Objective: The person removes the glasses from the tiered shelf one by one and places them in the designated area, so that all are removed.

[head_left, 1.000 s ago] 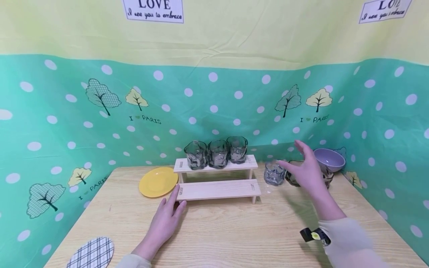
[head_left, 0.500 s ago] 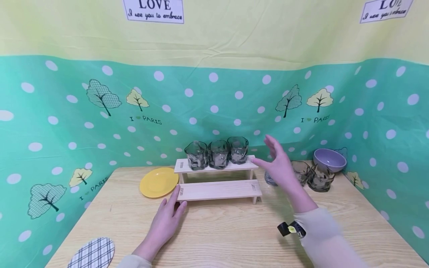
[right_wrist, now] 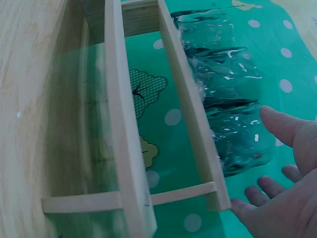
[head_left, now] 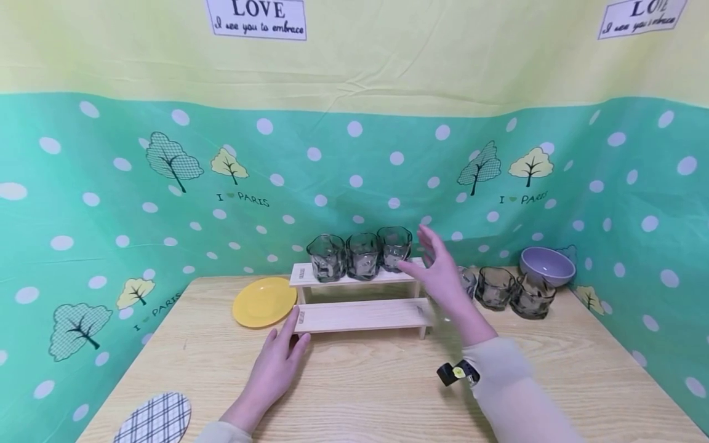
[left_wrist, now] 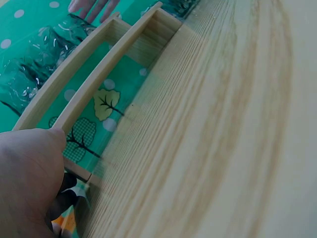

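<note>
A two-step wooden rack [head_left: 360, 315] stands on the table. My left hand [head_left: 271, 363] rests at its lower left end, index finger along the side and thumb by the front corner. On the upper step sit three grey faceted glasses: a left glass [head_left: 327, 258], a middle glass [head_left: 363, 255] and a right glass [head_left: 394, 246]. My right hand [head_left: 443, 277] is at the rack's right end with fingers spread and nothing gripped. In the right wrist view its thumb [right_wrist: 282, 124] is close to the nearest glass [right_wrist: 240, 141]; whether they touch I cannot tell.
Right of the rack stand a clear glass [head_left: 467, 280], partly behind my right hand, and two smoky glasses [head_left: 495, 288]. A purple bowl [head_left: 547, 264] sits behind them. A yellow plate [head_left: 264, 301] lies left; a checked round mat [head_left: 155, 418] lies front left.
My right hand has moved left, from above the glasses on the table to the right end of the rack. My left hand and the rack stay in place.
</note>
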{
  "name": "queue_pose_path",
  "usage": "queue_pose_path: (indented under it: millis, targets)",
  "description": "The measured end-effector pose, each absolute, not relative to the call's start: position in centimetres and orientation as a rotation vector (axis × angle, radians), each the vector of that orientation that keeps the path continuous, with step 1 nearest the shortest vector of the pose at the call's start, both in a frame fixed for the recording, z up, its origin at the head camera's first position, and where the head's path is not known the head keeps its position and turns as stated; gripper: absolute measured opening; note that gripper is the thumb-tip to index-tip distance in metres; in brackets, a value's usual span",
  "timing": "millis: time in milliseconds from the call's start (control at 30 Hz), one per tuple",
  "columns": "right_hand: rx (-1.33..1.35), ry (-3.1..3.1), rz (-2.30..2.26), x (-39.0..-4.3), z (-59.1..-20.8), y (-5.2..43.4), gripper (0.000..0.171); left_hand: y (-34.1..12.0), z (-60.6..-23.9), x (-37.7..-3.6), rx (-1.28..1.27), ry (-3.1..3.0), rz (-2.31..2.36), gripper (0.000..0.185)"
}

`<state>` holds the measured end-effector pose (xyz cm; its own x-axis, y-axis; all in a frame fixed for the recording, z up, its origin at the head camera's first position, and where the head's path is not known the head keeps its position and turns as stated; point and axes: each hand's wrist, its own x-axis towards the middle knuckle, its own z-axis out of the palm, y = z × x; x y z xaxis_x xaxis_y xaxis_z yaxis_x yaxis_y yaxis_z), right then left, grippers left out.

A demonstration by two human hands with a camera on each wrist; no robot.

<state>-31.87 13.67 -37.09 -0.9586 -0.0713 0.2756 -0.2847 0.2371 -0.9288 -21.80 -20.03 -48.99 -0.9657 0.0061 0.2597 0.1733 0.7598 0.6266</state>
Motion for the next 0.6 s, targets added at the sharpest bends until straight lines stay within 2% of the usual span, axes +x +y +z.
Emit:
queue_pose_path:
  millis: [200,600]
  targets:
    - [0.367,-2.316,1.796,-32.9,-38.5,13.3,0.102,-20.0,-49.1,-21.8,-0.158,-2.699,-1.005,0.067]
    - [0.339,-2.4,1.773,-33.4,-38.6,12.7,0.101,-20.0,-48.9,-21.8,-0.147,-2.722,-1.003,0.067]
